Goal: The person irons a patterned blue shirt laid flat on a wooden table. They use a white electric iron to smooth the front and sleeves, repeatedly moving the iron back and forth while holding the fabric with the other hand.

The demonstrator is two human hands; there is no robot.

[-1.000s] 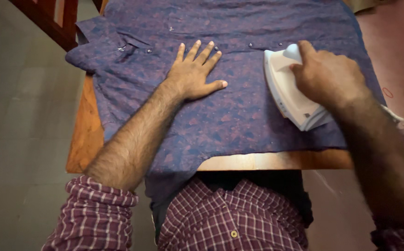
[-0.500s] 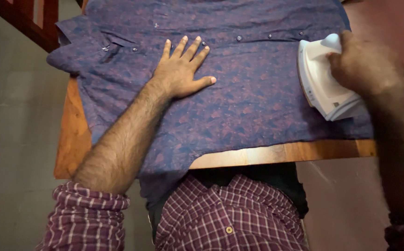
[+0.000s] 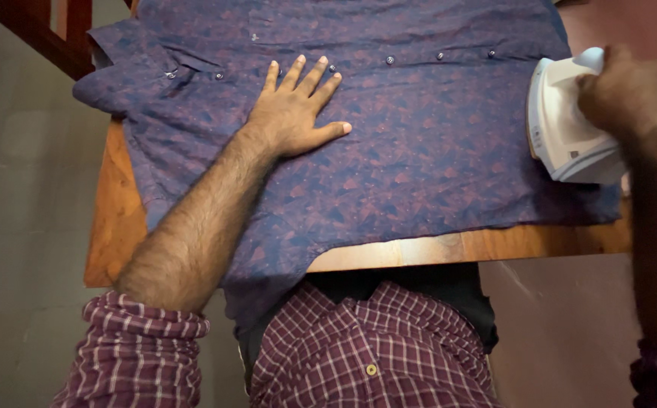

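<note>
Wooden tabletop (image 3: 449,248) edge nearest me. Purple patterned shirt (image 3: 419,166) lies flat across it. My left hand (image 3: 294,113) presses it, fingers spread. My right hand (image 3: 627,91), fingers wrapped round white iron (image 3: 562,136), at shirt's right edge.

Dim, warm indoor light; no hard glare. Brightest patch: white iron (image 3: 562,132) at 2 o'clock and table (image 3: 449,248) edge near centre. Right hand (image 3: 630,94) at 2 o'clock motion-blurred, forearm dark. Left hand (image 3: 294,113) near 11 o'clock sharp, soft shadow beside it on shirt (image 3: 419,159). Floor at 9 o'clock murky, grainy. Corners darken; slight wide-angle stretch at edges.
</note>
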